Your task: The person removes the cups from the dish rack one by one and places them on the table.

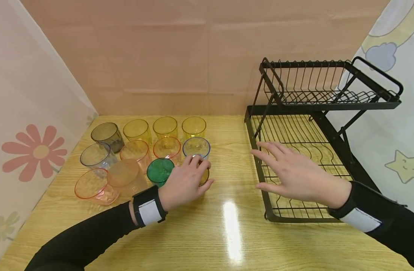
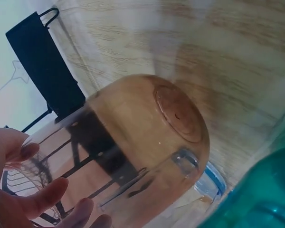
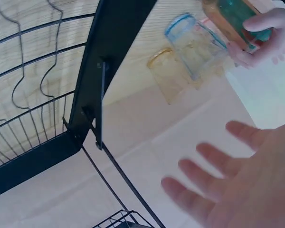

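My left hand (image 1: 185, 181) grips an amber-brown clear glass (image 2: 147, 142) near its rim, at the front right end of a group of glasses. The hand hides most of that glass in the head view; in the left wrist view its rounded side and base show. Just left of it stands a green glass (image 1: 160, 171), and behind it a clear glass with a blue rim (image 1: 196, 146). My right hand (image 1: 291, 171) hovers over the left side of a black two-tier dish rack (image 1: 269, 203), fingers spread, holding nothing.
More glasses stand left: yellow ones (image 1: 194, 127) at the back, a dark grey one (image 1: 108, 137), pink ones (image 1: 96, 186), and a frosted peach one (image 1: 126, 177). The rack's upper tier (image 1: 338, 107) overhangs its back part. A pinkish backdrop (image 1: 152, 56) closes off the wooden table (image 1: 193, 241).
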Tool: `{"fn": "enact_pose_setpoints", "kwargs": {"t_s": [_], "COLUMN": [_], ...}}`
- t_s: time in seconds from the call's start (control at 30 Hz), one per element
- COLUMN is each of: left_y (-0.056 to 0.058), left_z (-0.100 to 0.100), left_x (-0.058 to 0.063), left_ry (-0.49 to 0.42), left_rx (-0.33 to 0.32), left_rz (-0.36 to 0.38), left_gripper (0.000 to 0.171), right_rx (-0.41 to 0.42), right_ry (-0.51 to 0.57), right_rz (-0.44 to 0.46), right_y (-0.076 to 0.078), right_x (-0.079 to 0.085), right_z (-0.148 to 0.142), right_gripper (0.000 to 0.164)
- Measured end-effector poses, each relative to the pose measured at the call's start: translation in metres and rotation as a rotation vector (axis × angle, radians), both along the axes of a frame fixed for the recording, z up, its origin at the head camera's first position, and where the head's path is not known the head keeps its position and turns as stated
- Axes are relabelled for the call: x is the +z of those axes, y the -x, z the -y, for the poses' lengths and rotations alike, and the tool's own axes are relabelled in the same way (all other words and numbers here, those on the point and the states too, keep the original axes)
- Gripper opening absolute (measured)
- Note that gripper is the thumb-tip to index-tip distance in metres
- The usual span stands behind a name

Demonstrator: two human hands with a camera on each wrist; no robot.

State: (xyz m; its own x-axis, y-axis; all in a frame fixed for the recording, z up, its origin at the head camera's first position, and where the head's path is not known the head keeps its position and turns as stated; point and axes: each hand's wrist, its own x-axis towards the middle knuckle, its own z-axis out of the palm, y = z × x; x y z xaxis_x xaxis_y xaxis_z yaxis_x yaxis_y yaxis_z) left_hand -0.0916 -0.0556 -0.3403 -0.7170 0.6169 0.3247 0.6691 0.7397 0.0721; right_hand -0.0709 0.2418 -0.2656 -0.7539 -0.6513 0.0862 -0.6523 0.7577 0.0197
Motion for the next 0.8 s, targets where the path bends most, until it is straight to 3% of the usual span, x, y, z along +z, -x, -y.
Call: {"fn": "enact_pose_setpoints", "kwargs": {"t_s": [0.33,0.63,0.8], "left_y": [0.004,0.008,0.008], "left_z": [0.002,0.002,0.004], "left_x": [-0.013,-0.017,-0.017], "left_ry": [0.014,0.015,0.007], "left_rx": [0.039,0.006,0.006], "left_rz": [-0.019,-0.103,-0.100], "left_gripper": [0.036,0.046,0.052], "right_rx": [-0.096,-0.138,-0.140], "right_ry": [0.010,0.004,0.020], "right_rz": [-0.035,-0.007,-0.004], "right_y": [-0.001,0.003,0.004], "right_x": [0.002,-0.001,-0.004], "right_z": [0.008,0.012,0.012], "right_gripper": [0.086,0.086,0.085]}}
